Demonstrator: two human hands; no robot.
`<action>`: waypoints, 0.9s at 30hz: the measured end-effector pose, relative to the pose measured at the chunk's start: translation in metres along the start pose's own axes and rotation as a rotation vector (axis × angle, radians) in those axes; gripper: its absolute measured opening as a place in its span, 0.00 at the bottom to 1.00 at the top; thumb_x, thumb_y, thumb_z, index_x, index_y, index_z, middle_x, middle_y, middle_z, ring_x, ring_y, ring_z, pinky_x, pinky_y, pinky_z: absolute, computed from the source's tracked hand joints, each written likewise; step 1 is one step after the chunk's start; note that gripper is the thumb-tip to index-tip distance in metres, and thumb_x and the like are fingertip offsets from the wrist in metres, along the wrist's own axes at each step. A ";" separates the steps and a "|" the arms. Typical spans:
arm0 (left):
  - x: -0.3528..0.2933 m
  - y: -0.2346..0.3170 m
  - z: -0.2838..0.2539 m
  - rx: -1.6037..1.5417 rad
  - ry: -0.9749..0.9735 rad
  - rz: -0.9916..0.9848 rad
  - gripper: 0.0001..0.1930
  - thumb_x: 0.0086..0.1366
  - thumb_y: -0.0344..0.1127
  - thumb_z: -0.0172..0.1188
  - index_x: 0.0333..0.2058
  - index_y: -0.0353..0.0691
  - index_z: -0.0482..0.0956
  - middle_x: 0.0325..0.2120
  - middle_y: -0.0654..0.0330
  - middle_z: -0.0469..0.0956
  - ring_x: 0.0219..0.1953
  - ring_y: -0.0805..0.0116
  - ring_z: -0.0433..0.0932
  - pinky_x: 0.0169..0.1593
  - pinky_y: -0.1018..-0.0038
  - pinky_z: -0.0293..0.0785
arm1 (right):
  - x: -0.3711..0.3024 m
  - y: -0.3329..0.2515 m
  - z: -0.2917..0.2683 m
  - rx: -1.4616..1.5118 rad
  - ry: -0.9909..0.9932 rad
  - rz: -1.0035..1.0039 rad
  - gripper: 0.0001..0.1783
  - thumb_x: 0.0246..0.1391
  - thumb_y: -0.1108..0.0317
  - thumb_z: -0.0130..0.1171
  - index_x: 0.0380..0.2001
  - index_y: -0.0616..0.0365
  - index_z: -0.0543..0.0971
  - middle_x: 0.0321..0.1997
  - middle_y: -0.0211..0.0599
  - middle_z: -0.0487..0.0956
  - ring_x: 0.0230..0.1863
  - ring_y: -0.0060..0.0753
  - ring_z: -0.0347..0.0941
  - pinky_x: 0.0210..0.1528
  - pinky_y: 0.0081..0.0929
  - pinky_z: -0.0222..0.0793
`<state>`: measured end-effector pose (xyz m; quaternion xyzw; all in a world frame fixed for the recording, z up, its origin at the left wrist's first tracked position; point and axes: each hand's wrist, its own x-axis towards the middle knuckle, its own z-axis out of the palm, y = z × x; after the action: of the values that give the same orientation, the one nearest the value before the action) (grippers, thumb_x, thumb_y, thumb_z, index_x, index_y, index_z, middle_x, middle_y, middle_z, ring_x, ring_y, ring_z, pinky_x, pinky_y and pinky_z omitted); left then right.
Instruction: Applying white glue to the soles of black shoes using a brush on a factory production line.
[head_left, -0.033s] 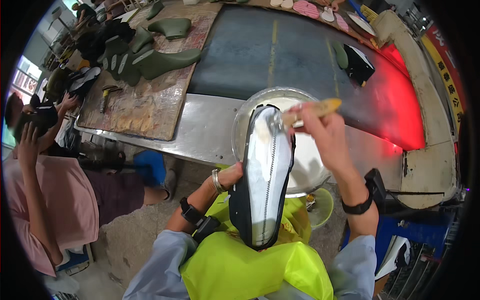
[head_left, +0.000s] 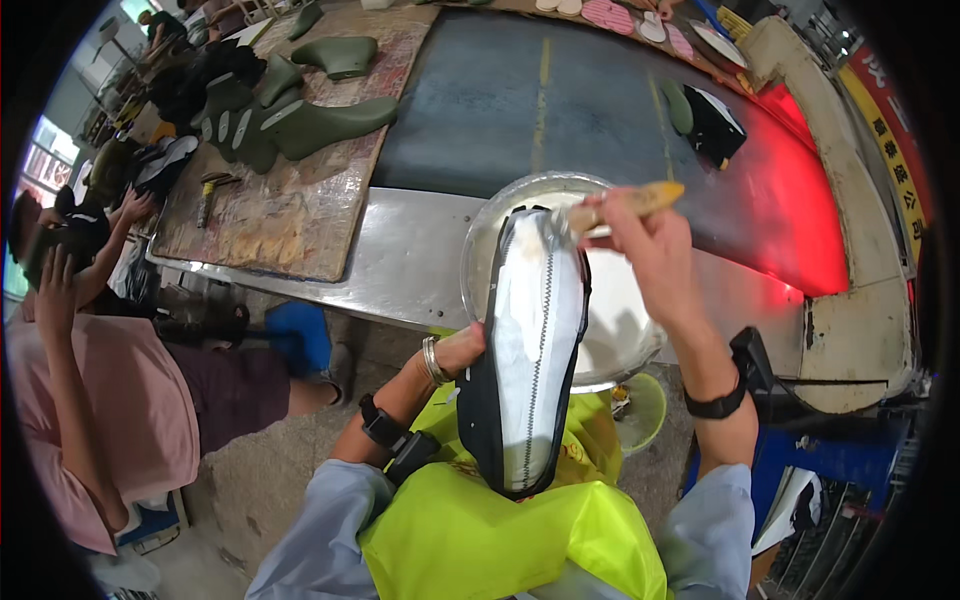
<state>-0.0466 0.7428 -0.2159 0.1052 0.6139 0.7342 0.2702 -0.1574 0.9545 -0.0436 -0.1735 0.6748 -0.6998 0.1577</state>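
Note:
A black shoe upper (head_left: 477,435) is held sole side up, its white bottom (head_left: 520,365) split by a dark zigzag seam. My left hand (head_left: 461,350) grips its left edge, fingers partly hidden underneath. Between the closed fingers of my right hand (head_left: 655,255) is a paintbrush (head_left: 657,196) with a wooden, yellow-tipped handle. The blurred bristles meet the far end of the white bottom, where a patch looks wet. Behind and below the upper sits a round metal basin (head_left: 474,250) of white liquid (head_left: 615,325).
A dark conveyor belt (head_left: 480,100) carries another black upper (head_left: 715,125) near a red-lit opening (head_left: 800,240). Green shoe lasts (head_left: 330,128) and a hammer (head_left: 207,195) lie on a worn board (head_left: 280,225). A person in pink (head_left: 110,400) is at left. Below the basin stands a green bin (head_left: 645,425).
My right hand and the paintbrush have shifted slightly, the bristles now nearer the right edge of the upper's far end. My left hand keeps its hold.

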 end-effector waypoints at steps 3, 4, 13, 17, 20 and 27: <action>-0.004 -0.013 -0.001 -0.039 -0.037 0.111 0.36 0.66 0.62 0.34 0.55 0.31 0.64 0.48 0.55 0.73 0.48 0.70 0.72 0.52 0.73 0.68 | 0.006 0.002 -0.008 -0.051 0.092 -0.060 0.17 0.61 0.64 0.48 0.37 0.72 0.75 0.35 0.41 0.78 0.35 0.28 0.75 0.40 0.26 0.76; -0.006 -0.016 -0.002 -0.029 0.020 0.068 0.36 0.66 0.62 0.34 0.55 0.31 0.64 0.48 0.55 0.72 0.49 0.70 0.71 0.53 0.73 0.68 | -0.001 0.007 -0.010 -0.060 0.147 -0.023 0.17 0.61 0.65 0.48 0.37 0.72 0.75 0.35 0.41 0.78 0.36 0.28 0.76 0.40 0.26 0.76; -0.019 -0.036 -0.017 -0.314 0.025 -0.055 0.57 0.46 0.79 0.38 0.64 0.39 0.45 0.62 0.54 0.57 0.61 0.59 0.60 0.63 0.64 0.57 | -0.079 -0.003 0.015 -0.085 0.084 0.265 0.14 0.60 0.68 0.48 0.39 0.72 0.73 0.37 0.43 0.77 0.37 0.26 0.75 0.39 0.24 0.76; -0.020 -0.047 -0.010 -0.311 0.165 -0.047 0.53 0.51 0.76 0.25 0.60 0.32 0.55 0.56 0.50 0.64 0.58 0.64 0.64 0.61 0.69 0.60 | -0.060 -0.024 0.019 -0.075 0.081 0.113 0.12 0.60 0.70 0.50 0.40 0.69 0.73 0.37 0.36 0.77 0.37 0.22 0.74 0.41 0.20 0.72; -0.015 -0.039 -0.006 -0.266 0.120 -0.046 0.55 0.49 0.77 0.27 0.61 0.33 0.53 0.57 0.50 0.63 0.59 0.63 0.64 0.61 0.69 0.60 | -0.025 -0.019 0.026 -0.100 0.109 -0.087 0.10 0.58 0.72 0.50 0.41 0.67 0.73 0.38 0.37 0.77 0.39 0.25 0.73 0.42 0.21 0.70; -0.018 -0.024 -0.002 -0.206 0.040 -0.036 0.59 0.43 0.81 0.30 0.62 0.35 0.50 0.59 0.51 0.61 0.60 0.61 0.62 0.62 0.67 0.59 | -0.076 -0.025 0.043 -0.525 -0.339 -0.437 0.13 0.49 0.78 0.55 0.41 0.62 0.74 0.44 0.42 0.75 0.44 0.39 0.72 0.46 0.28 0.68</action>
<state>-0.0262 0.7338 -0.2360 0.0512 0.5422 0.7904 0.2803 -0.0704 0.9519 -0.0198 -0.4610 0.7424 -0.4818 0.0643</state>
